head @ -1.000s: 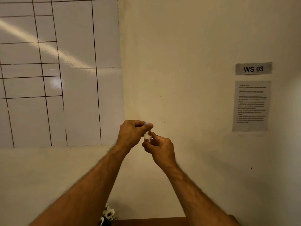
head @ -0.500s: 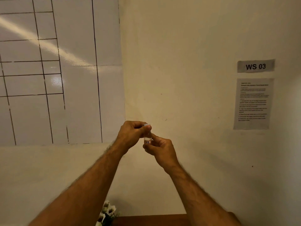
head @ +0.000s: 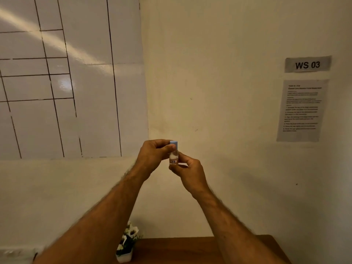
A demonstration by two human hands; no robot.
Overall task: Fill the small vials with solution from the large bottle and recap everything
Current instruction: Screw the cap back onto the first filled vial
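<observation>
I hold a small clear vial (head: 173,158) upright in front of the wall, at about chest height above the table. It carries a small label reading 18. My right hand (head: 187,173) grips its lower body from the right and below. My left hand (head: 154,156) pinches its light blue cap (head: 173,144) from the left, with the cap sitting on the vial's neck. The large bottle and the other vials are out of view.
A brown wooden table (head: 190,250) shows along the bottom edge, with a small white pot of flowers (head: 127,242) at its back left corner. On the wall hang a gridded whiteboard (head: 66,73), a WS 03 sign (head: 307,64) and an instruction sheet (head: 301,109).
My left fingers have shifted on the cap, so the blue cap now shows above them. Both hands stay at the same spot, and the camera has tilted down a little.
</observation>
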